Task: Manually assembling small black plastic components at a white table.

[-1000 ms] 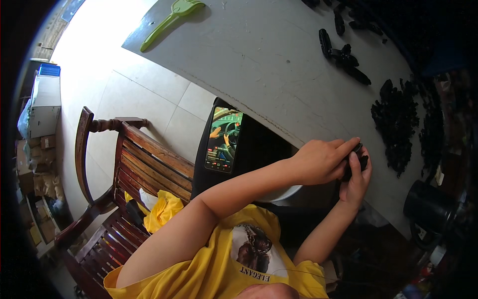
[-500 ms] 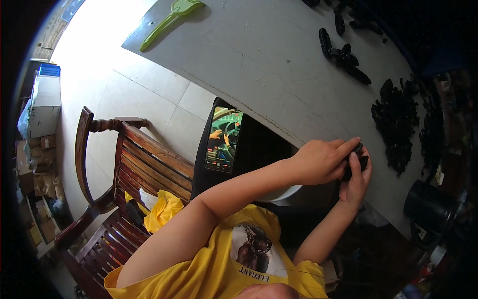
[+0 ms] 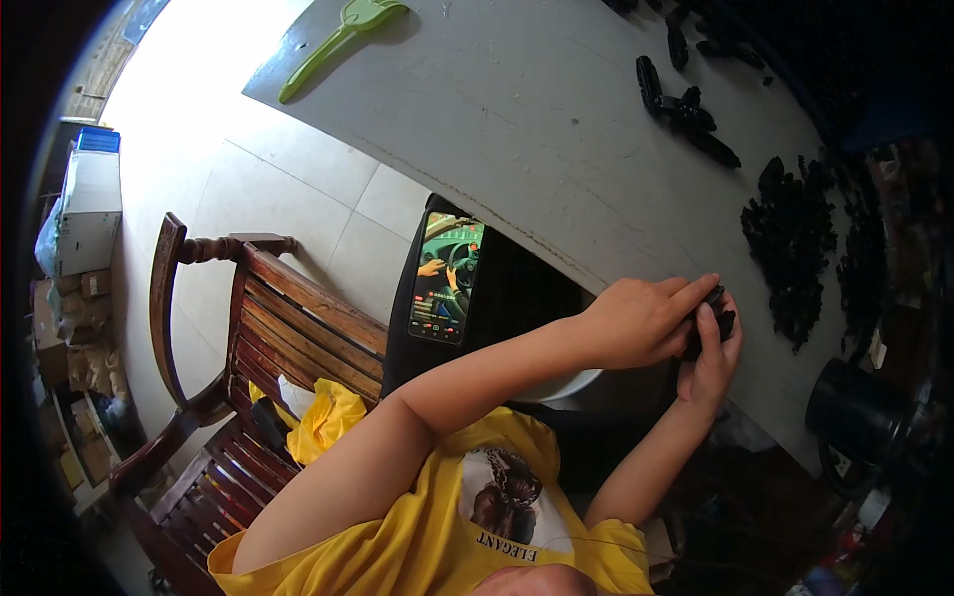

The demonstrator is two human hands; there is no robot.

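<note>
Near the table's front edge, both my hands meet around a small black plastic part. My left hand is closed, its fingertips pressed on the part's upper end. From the other side my right hand grips the same part, thumb raised against it. Much of the part is hidden by my fingers, so its exact kind cannot be made out. A big heap of small black pieces lies on the table just beyond my right hand. Farther back are longer black pieces, some lying across one another.
On the grey table a green plastic flyswatter-like tool lies far left. A black mug-like container stands at the right edge. A lit phone rests on my dark-clothed leg. A wooden chair is at left.
</note>
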